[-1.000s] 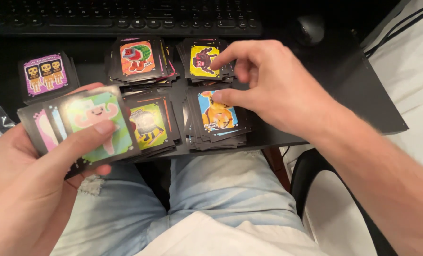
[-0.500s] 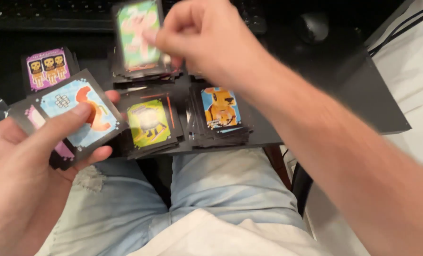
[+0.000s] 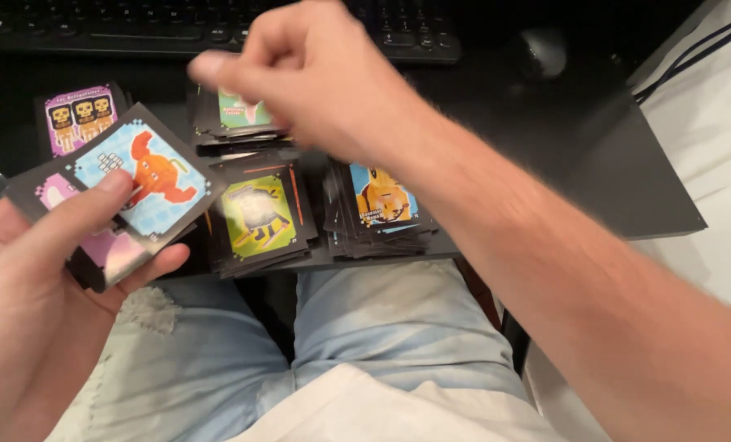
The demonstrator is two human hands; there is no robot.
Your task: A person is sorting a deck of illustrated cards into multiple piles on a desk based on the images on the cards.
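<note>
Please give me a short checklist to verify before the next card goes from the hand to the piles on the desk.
1. Left hand grips its stack of cards firmly, thumb on the top card: ok.
2. Right hand free of any card: cannot tell, fingers curled.
3. Top card art readable, orange figure on light blue: ok.
4. Yellow-green pile and orange-figure pile unobstructed: ok.
5. Rear pile visible: not ok, right hand partly covers it.
6. Piles squared up: not ok, edges fanned.
</note>
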